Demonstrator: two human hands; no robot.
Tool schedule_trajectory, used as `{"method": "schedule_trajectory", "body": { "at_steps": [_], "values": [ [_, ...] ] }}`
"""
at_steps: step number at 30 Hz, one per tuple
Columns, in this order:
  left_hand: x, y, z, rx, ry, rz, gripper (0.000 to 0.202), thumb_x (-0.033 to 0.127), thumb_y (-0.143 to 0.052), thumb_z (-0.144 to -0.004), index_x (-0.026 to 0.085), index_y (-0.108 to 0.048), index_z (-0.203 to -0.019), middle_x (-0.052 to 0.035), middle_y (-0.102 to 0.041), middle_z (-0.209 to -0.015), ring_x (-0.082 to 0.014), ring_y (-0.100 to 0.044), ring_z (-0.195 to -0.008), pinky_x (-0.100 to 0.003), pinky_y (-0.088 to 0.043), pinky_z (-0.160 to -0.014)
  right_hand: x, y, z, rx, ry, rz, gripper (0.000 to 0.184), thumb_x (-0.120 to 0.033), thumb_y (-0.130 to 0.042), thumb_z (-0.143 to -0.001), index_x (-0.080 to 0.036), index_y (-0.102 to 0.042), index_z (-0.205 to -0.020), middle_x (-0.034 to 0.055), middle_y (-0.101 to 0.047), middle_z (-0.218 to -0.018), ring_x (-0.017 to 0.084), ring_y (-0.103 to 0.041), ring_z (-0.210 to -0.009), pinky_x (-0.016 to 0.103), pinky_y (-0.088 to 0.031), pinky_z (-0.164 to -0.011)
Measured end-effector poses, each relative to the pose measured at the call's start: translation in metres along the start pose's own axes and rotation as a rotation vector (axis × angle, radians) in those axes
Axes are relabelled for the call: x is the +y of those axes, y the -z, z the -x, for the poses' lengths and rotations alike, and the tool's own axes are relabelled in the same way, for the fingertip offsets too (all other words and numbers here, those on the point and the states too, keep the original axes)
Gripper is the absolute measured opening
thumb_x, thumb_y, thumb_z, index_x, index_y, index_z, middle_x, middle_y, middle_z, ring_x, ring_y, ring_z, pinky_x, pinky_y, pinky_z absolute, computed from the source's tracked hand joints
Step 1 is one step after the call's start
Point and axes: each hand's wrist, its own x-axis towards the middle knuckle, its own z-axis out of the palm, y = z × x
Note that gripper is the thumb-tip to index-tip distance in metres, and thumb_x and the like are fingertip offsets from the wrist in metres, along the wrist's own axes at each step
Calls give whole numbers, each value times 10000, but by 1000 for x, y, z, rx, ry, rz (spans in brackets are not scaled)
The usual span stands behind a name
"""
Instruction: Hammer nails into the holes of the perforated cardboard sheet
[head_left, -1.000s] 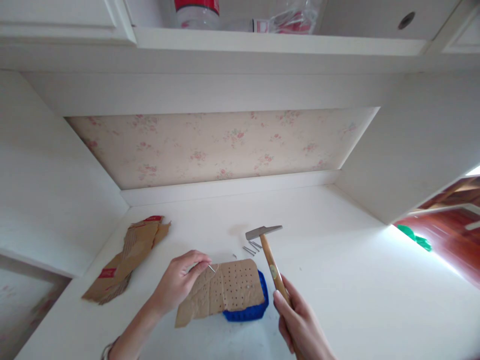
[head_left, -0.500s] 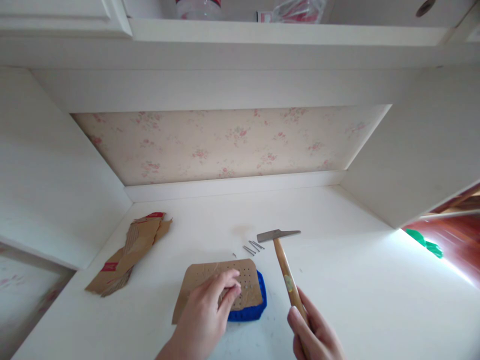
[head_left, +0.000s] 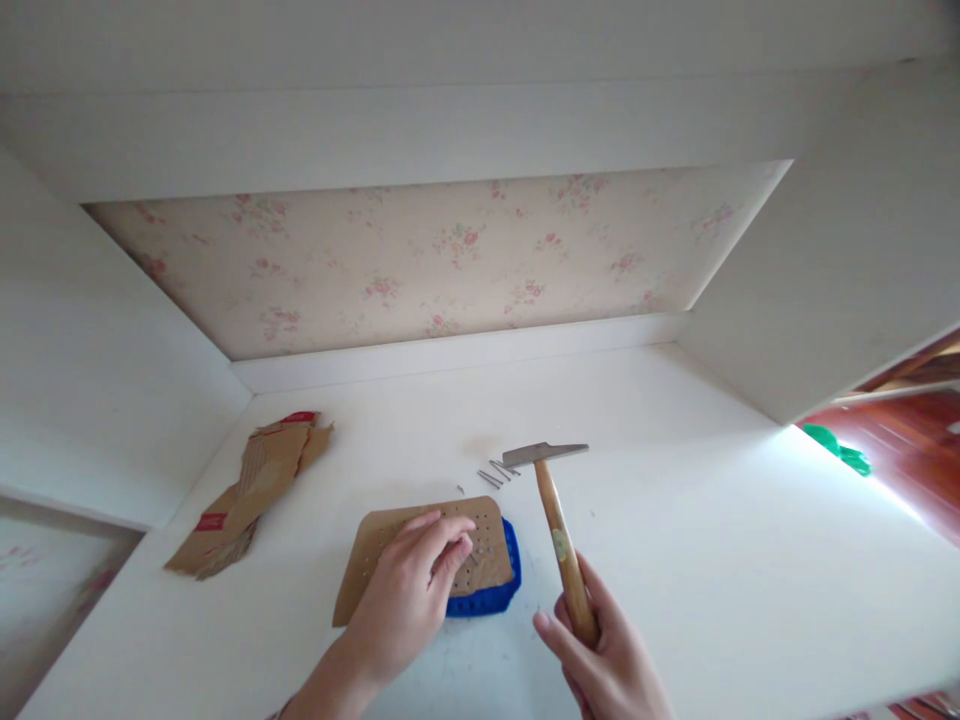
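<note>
A piece of brown cardboard (head_left: 375,532) pierced with rows of small holes lies on a blue plastic tray-like piece (head_left: 491,598). Over the cardboard is my left hand (head_left: 409,575), thumb and forefinger pinched near its right part; what they hold, if anything, is too small to make out. Tiny grey metal bits show beside those fingertips. My right hand (head_left: 604,635) grips a hammer (head_left: 559,530) by its wooden handle, thumb lifted away from the wood. The steel head points up and away, above the tabletop. Several loose nails (head_left: 491,478) lie just left of the head.
Torn cardboard strips (head_left: 247,490) lie at the left of the white tabletop (head_left: 720,520). White side panels and a floral-papered back wall (head_left: 465,260) enclose the surface, with a white panel overhead. A green object (head_left: 836,450) is beyond the right edge, by a reddish floor.
The view has tilted down, so the shelf above is out of frame. My right thumb has lifted off the hammer handle. My left hand stays over the cardboard.
</note>
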Motion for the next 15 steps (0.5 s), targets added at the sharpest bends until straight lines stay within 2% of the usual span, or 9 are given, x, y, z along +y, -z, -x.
{"method": "schedule_trajectory", "body": {
  "at_steps": [3, 6, 10, 15],
  "values": [
    [-1, 0, 1, -3, 8, 3, 156, 283, -536, -974, 295, -627, -1100, -8, -745, -1068, -217, -674, -1061, -372, -520, -995, 4, -15, -6, -25, 8, -8, 731, -548, -693, -761, -241, -361, -1336, -139, -289, -624, 56, -256, -402, 166, -269, -255],
    [-2, 0, 1, -9, 18, 2, 161, 282, -539, -972, 294, -625, -1108, -7, -746, -1067, -221, -670, -1071, -375, -523, -990, 3, -25, -11, -47, 28, 49, 635, -492, -660, -809, -238, -360, -1307, -143, -290, -615, 61, -285, -412, 163, -283, -273],
    [-6, 2, 0, -37, -8, 26, 158, 264, -530, -979, 284, -618, -1108, -5, -743, -1062, -206, -671, -1061, -363, -505, -1011, -3, -27, -13, -95, 51, 89, 524, -450, -631, -848, -247, -399, -1272, -150, -300, -589, 52, -311, -390, 160, -299, -299],
    [-9, 7, -4, -73, -52, 49, 158, 246, -522, -988, 284, -605, -1117, 7, -740, -1051, -189, -659, -1072, -347, -472, -1043, -2, -24, -15, -130, 33, 87, 560, -510, -629, -835, -245, -405, -1273, -158, -301, -555, 50, -312, -355, 154, -278, -273]
  ]
}}
